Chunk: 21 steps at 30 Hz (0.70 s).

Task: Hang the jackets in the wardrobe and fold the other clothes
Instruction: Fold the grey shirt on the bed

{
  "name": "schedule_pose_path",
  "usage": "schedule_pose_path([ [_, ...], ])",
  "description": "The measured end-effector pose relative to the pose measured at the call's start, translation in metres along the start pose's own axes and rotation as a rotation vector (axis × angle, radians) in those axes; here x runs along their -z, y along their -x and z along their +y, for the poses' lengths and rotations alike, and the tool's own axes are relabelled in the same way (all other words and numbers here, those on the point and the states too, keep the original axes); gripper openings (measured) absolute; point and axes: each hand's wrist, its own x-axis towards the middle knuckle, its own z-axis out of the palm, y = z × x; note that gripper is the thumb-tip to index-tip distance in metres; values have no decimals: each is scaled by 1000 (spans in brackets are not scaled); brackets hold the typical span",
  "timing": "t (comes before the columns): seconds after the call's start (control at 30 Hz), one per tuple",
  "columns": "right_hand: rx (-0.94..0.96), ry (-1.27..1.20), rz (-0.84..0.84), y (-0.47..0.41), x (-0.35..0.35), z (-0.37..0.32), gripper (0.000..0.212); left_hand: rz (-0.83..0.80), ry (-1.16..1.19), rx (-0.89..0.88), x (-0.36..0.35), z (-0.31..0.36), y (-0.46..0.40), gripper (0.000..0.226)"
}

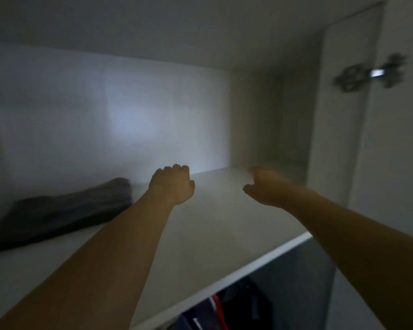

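A dark folded garment (65,210) is seen lying on the upper shelf (200,234) of a white wardrobe (332,139), pushed towards the shelf's left end and set back from its front edge. It appears to have been stowed flat there as one of the folded clothes, kept apart from the hanging space below, though the picture is dim and blurred and the kind of garment cannot be told.

Both bare arms are stretched out over the middle of the shelf, and nothing is held in either. The left hand (172,184) is shown just right of the garment and apart from it, its fingers curled under into a loose fist with the knuckles towards the back wall; no cloth is seen inside it. The right hand (260,186) is held nearer the shelf's right end, its fingers loosely bent and its thumb apart; whether it touches the shelf cannot be made out.

Beneath the shelf's front edge, clothes (224,308) in dark blue and red are glimpsed hanging in the lower compartment, judged to be jackets already put away. A metal hinge (372,72) is seen on the opened door at the upper right. From the empty hands, a placing step is judged to be just done.
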Motion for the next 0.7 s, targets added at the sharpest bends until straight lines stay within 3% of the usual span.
schedule_pose_path([
  [0.13,-175,76,-13,77,35,64,59,-20,106,-137,14,100,14,45],
  [0.37,-304,108,44,228,94,155,64,38,219,-396,52,265,76,37],
  [0.7,-631,180,137,544,209,290,51,26,359,-671,155,530,259,40],
])
